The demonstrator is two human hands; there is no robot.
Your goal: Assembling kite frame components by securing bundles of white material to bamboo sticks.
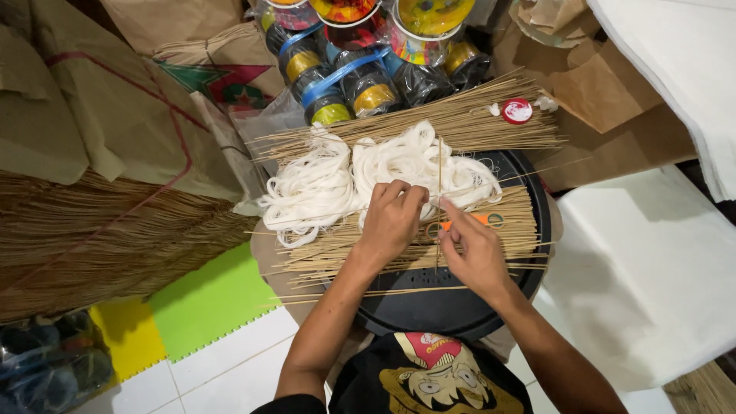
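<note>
Hands over sticks and string, black round tray (529, 184).
Left hand (392, 218) curled on white string loops (383, 172); right hand (475, 249) pinching one upright thin stick (439, 176) above stick bundle (399, 249).

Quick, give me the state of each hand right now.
Left hand: curled shut, knuckles up, resting on the white cords; what it grips cannot be told.
Right hand: closed, pinching one thin stick upright.

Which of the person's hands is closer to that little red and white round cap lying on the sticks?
Right. The right hand lies below the red and white cap, slightly to its left. The left hand sits further left, on the white string bundle.
</note>
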